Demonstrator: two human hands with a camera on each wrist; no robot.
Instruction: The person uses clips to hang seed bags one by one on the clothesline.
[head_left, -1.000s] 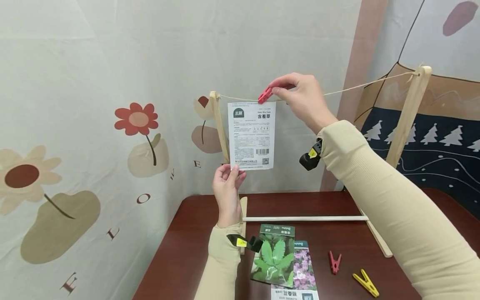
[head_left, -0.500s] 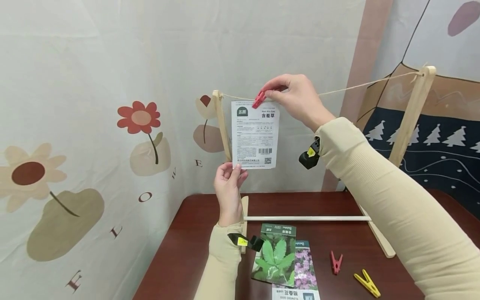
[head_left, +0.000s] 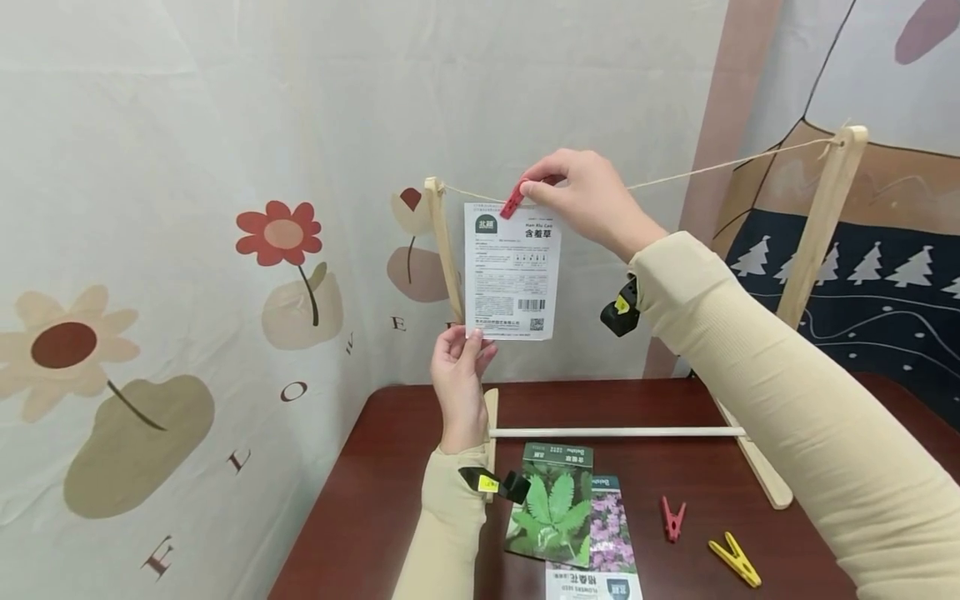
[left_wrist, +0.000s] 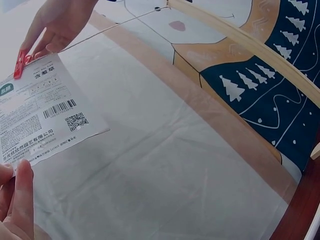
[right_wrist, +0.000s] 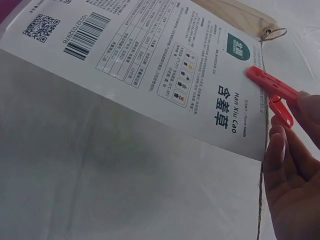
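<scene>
Upper centre, we see the right hand [head_left: 591,196] pinching a red plastic clothes-peg [head_left: 513,202] at the top of a white rectangular printed packet [head_left: 512,275], the left hand [head_left: 460,387] pinching its lower-left edge; we read "Han Xiu Cao", "Flower Seeds".

White packet [head_left: 512,279] blocks; rightward seems passable.

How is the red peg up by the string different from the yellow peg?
The right hand pinches the red peg at the white packet's top edge; nothing holds the yellow peg. The red peg is raised beside the string, while the yellow peg lies on the table. Both are clothes pegs.
</scene>
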